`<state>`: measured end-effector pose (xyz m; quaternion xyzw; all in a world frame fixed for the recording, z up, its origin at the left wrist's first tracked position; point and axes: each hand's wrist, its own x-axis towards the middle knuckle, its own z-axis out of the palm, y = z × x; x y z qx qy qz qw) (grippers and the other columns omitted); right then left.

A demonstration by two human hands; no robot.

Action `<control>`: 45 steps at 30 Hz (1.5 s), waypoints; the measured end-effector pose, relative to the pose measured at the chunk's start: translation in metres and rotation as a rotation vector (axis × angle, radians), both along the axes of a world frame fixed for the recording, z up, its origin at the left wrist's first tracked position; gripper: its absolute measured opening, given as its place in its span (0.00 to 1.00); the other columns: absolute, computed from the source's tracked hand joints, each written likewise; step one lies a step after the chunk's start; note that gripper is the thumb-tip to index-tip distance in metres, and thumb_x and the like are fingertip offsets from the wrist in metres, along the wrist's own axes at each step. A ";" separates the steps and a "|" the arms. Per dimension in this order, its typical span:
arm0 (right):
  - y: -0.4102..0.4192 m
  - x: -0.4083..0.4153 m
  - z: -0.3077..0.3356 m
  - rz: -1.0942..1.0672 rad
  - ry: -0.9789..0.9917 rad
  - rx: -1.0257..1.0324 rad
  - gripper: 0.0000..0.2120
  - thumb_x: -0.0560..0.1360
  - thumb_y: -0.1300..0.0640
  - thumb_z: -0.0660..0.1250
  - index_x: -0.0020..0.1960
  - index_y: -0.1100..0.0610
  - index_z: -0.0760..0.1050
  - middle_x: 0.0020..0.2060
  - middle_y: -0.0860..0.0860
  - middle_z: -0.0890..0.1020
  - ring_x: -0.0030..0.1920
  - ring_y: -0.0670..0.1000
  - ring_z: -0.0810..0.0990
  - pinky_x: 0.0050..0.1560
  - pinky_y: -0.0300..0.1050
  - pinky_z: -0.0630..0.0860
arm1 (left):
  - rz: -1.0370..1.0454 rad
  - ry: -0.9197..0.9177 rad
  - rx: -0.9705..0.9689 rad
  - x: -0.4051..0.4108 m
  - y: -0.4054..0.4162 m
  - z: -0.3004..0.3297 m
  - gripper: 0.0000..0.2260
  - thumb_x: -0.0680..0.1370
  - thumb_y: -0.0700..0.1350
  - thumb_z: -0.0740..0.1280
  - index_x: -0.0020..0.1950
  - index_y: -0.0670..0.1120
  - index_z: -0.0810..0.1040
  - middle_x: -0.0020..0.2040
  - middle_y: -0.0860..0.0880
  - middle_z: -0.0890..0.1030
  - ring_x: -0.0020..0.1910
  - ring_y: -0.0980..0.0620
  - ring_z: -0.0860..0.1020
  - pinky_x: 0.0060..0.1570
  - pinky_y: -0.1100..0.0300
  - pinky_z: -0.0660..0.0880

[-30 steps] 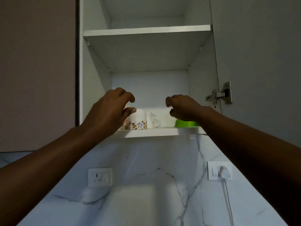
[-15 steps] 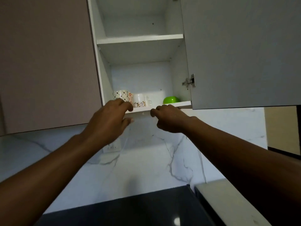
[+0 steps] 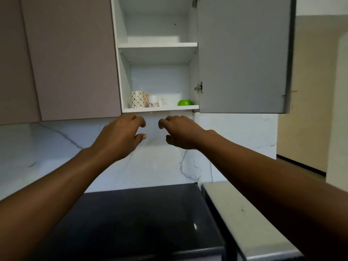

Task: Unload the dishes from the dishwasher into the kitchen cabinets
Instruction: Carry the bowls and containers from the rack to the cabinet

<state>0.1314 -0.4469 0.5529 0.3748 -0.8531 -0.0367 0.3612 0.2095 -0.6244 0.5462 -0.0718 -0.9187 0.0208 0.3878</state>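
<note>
Both the left hand and the right hand hang empty with loosely curled fingers just below the open cabinet, on whose bottom shelf stand patterned mugs and, well apart at the right, a green bowl

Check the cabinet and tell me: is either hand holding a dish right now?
No. The left hand and right hand hang loosely curled and empty below the shelf, where the mugs and green bowl sit.
</note>
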 end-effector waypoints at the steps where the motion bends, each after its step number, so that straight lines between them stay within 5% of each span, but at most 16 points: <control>1: 0.014 0.018 -0.007 0.018 -0.023 -0.004 0.18 0.75 0.58 0.63 0.65 0.57 0.68 0.56 0.56 0.77 0.52 0.58 0.76 0.46 0.47 0.70 | 0.010 -0.006 0.016 0.015 0.012 -0.008 0.17 0.77 0.52 0.66 0.65 0.50 0.72 0.65 0.49 0.74 0.61 0.48 0.73 0.56 0.54 0.73; 16: 0.188 0.176 -0.084 -0.165 -0.307 0.018 0.20 0.76 0.54 0.64 0.64 0.59 0.65 0.55 0.59 0.76 0.51 0.61 0.77 0.48 0.50 0.73 | -0.029 -0.134 -0.160 0.179 0.192 -0.060 0.14 0.78 0.50 0.66 0.61 0.48 0.75 0.60 0.47 0.76 0.56 0.45 0.75 0.48 0.54 0.72; 25: 0.246 0.235 -0.147 -0.161 -0.498 0.003 0.18 0.75 0.53 0.65 0.61 0.57 0.67 0.55 0.57 0.77 0.52 0.60 0.77 0.51 0.56 0.77 | -0.083 -0.288 0.076 0.259 0.249 -0.138 0.14 0.78 0.50 0.66 0.61 0.48 0.74 0.59 0.48 0.76 0.55 0.47 0.75 0.50 0.54 0.72; 31: 0.283 0.295 -0.225 -0.083 -0.680 -0.002 0.17 0.74 0.55 0.66 0.60 0.58 0.71 0.55 0.58 0.79 0.54 0.59 0.77 0.47 0.45 0.71 | -0.086 -0.485 0.145 0.302 0.291 -0.233 0.15 0.77 0.51 0.65 0.62 0.48 0.73 0.61 0.48 0.75 0.58 0.47 0.73 0.52 0.53 0.73; 35: 0.323 0.329 -0.286 -0.061 -0.865 -0.051 0.17 0.74 0.54 0.65 0.62 0.56 0.70 0.55 0.56 0.79 0.54 0.56 0.78 0.54 0.52 0.76 | -0.089 -0.589 0.197 0.312 0.320 -0.264 0.14 0.78 0.51 0.65 0.61 0.48 0.74 0.61 0.48 0.76 0.57 0.48 0.74 0.53 0.53 0.74; 45: 0.443 0.337 -0.423 -0.155 -1.068 -0.459 0.14 0.74 0.58 0.66 0.59 0.57 0.72 0.51 0.55 0.80 0.47 0.54 0.78 0.47 0.49 0.77 | -0.156 -0.746 0.333 0.250 0.437 -0.347 0.09 0.78 0.46 0.64 0.57 0.46 0.76 0.56 0.48 0.77 0.54 0.49 0.74 0.52 0.51 0.75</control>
